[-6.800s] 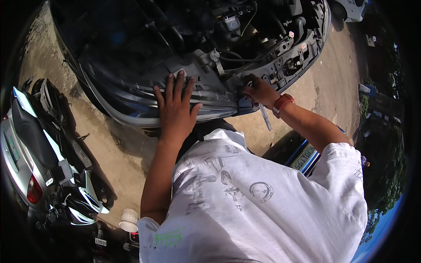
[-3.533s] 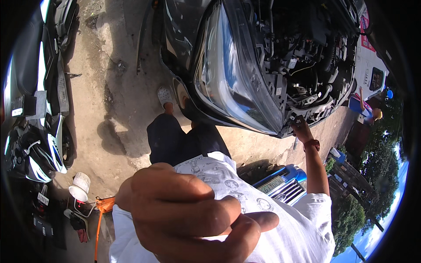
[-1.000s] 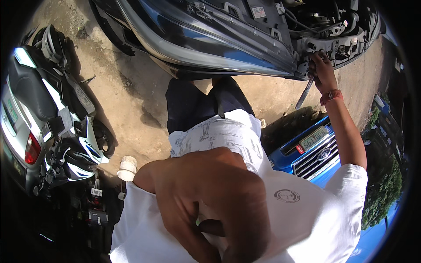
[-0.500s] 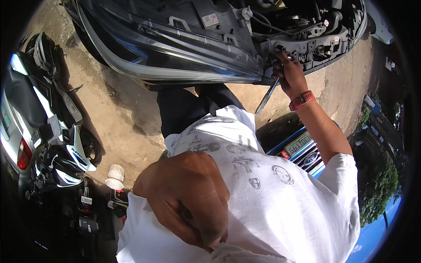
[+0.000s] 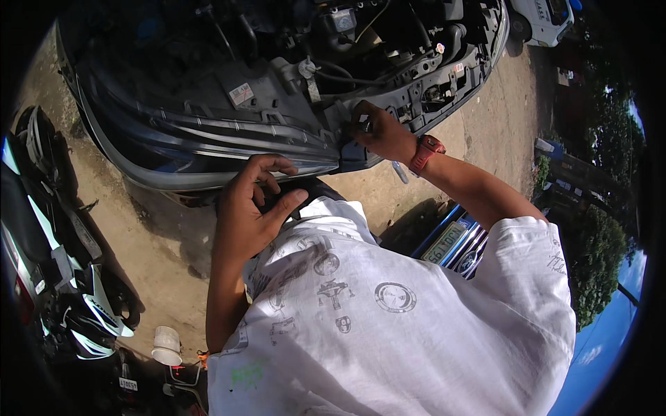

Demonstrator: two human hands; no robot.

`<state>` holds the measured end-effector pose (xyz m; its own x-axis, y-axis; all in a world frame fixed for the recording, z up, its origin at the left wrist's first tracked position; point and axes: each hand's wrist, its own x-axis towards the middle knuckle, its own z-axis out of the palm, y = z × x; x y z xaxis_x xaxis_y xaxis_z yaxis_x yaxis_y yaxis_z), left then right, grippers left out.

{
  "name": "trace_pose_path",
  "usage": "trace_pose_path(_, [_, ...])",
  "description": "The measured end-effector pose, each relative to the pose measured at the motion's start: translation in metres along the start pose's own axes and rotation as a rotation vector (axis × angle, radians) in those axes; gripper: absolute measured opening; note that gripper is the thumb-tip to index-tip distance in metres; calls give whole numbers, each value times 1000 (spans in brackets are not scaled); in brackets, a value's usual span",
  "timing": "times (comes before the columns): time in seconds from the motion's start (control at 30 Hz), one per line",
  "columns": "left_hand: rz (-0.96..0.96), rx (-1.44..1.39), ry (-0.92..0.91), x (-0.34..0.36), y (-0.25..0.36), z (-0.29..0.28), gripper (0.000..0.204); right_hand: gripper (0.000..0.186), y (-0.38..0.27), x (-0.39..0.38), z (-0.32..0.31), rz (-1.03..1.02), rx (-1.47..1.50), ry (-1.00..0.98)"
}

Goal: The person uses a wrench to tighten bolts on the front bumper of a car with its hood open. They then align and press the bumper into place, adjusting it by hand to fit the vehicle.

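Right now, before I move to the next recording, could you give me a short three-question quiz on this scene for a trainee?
1. Multiple choice: on which wrist is the red watch? A) left; B) right; C) both.
2. True or false: the left hand is clenched around the silver tool.
3. Fill in the blank: the white bucket and the motorcycle both show on the ___ side of the picture.

Key:
1. B.
2. False: its thumb and fingers are apart with nothing visible between them, and the tool sticks out below the right hand.
3. Left.
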<state>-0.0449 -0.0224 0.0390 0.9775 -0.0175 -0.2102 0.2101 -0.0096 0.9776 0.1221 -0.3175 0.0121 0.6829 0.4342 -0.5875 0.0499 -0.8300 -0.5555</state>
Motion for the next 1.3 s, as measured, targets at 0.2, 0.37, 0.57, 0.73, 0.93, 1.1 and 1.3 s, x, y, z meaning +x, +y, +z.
trace_pose_path(0.2, [457,551,-29,68,-10,40,38,57,1,6,-18,-315,-668,-90])
trace_pose_path(0.37, [557,790,-104,113,-29,76,33,59,6,-8,3,161,367,-53])
trace_pose_path(0.57, [482,848,-241,136,-44,100,31,61,9,-4,-12,-241,-485,-25])
trace_pose_path(0.73, [440,865,-157,140,-52,101,24,52,-4,-17,3,146,254,70])
trace_pose_path(0.93, [475,951,-157,144,-53,110,18,47,-3,-18,17,156,431,-1])
trace_pose_path(1.1, [488,936,-149,145,-56,106,16,53,1,-11,-20,-380,-626,-97])
trace_pose_path(1.3, [447,938,-166,146,-55,108,18,53,-17,-25,20,407,846,135])
